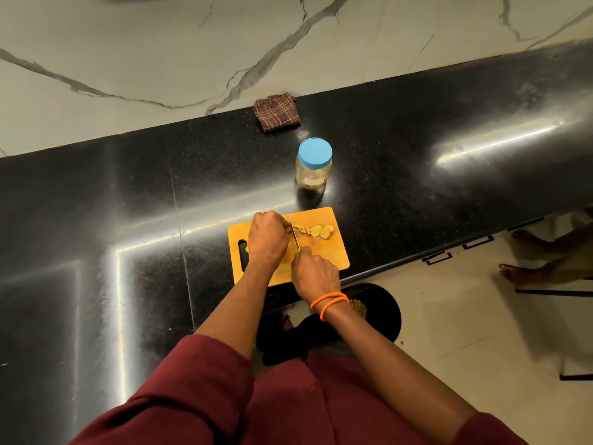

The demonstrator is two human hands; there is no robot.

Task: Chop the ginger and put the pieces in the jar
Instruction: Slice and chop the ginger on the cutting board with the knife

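Head view: your left hand [268, 239] curls over the uncut ginger piece, hidden beneath it, on the rectangular wooden cutting board [324, 258]. Your right hand [316, 273] grips the green-handled knife [294, 234], blade beside the pale ginger slices [317, 231]. Just beyond the board on the black bench [128, 187] stands the blue-lidded clear jar [313, 165], lid on.
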